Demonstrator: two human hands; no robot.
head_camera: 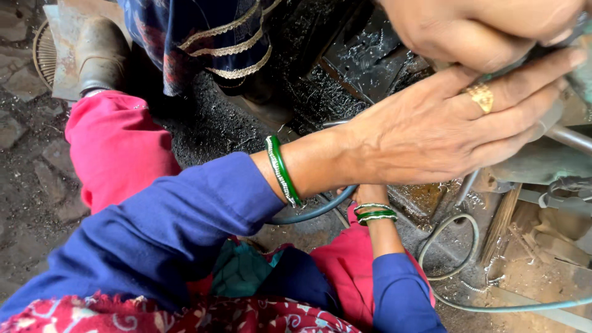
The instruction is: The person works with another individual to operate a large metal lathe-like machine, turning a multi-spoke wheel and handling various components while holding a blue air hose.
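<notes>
Your left hand (444, 132) stretches across the frame w/ fingers nearly straight and pressed together, gold ring (481, 97) on one finger, fingertips laid on a blurred grey-green metal part (576, 74) at the right edge; it looks flat on it, not wrapped round. Green and silver bangles (282, 169) sit at that wrist, blue sleeve (166, 228) behind. Your right hand (369, 192) is lower, mostly hidden under the left forearm, so can't tell how far it's open or what it has; its wrist also carries green bangles (375, 213). A grey-green hose (314, 211) curves just beside that wrist, dull and smooth. A 2nd person's hand (481, 28) comes in at top right, fingers curled, touching the same metal part; the grip itself is out of view. The part is too close and blurred to name; a steel rod (570, 139) runs below it. Dark oily metal shavings (314, 92) cover the ground nearby.
</notes>
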